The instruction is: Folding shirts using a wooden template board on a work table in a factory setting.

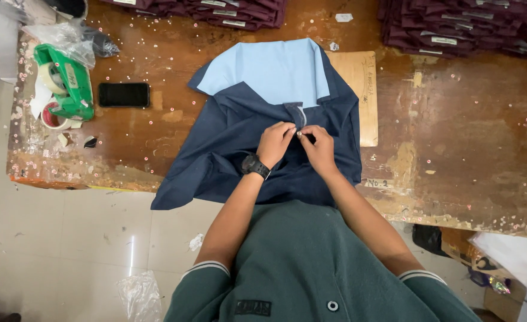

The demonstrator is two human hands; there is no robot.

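Note:
A navy polo shirt with a light blue collar and yoke lies on the wooden table, its lower part hanging over the front edge. Both my hands meet at the shirt's button placket just below the collar. My left hand, with a black watch on the wrist, pinches the placket fabric. My right hand pinches the same spot from the right, with a small pale button between the fingertips. A flat wooden board lies under the shirt and sticks out on its right.
The worn wooden table is dotted with small pale buttons. Stacks of folded maroon garments sit at the back. A black phone, a green tape dispenser and plastic bags lie at the left. Tiled floor lies below.

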